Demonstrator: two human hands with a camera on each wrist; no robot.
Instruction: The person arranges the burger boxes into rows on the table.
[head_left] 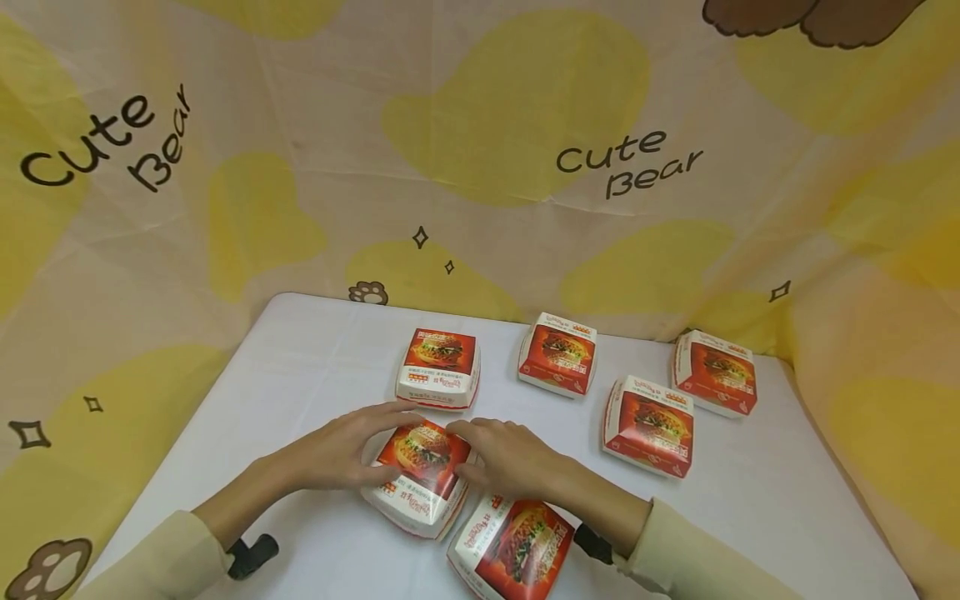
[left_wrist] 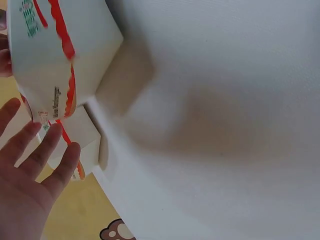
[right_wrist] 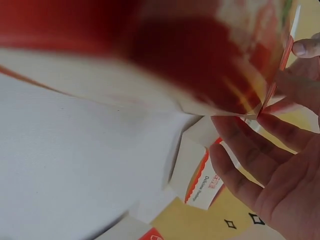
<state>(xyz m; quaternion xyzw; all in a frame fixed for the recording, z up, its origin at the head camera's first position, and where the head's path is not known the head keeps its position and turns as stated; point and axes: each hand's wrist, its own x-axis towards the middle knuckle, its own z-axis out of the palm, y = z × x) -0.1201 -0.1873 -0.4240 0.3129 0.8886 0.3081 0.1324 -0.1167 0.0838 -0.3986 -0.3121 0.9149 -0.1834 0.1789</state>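
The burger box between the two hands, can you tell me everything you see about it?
The burger box looks like shiny cardboard, squarish, with its lid closed. Its top has a red panel with a burger picture, then a white part with red writing. It sits slightly askew toward the near side of the white table. The left hand and right hand cup its sides; I can't tell if it's lifted.

Behind and beside the white table (head_left: 315,358), hung with creased pale cloth (head_left: 337,100), splashed with yellow patches (head_left: 525,108). Lettered twice with black "Cute Bear" wording (head_left: 611,154). Dotted with outlined sparkles (head_left: 420,237) and brown paw prints (head_left: 369,293). Marked at upper right with a brown shape (head_left: 855,18).
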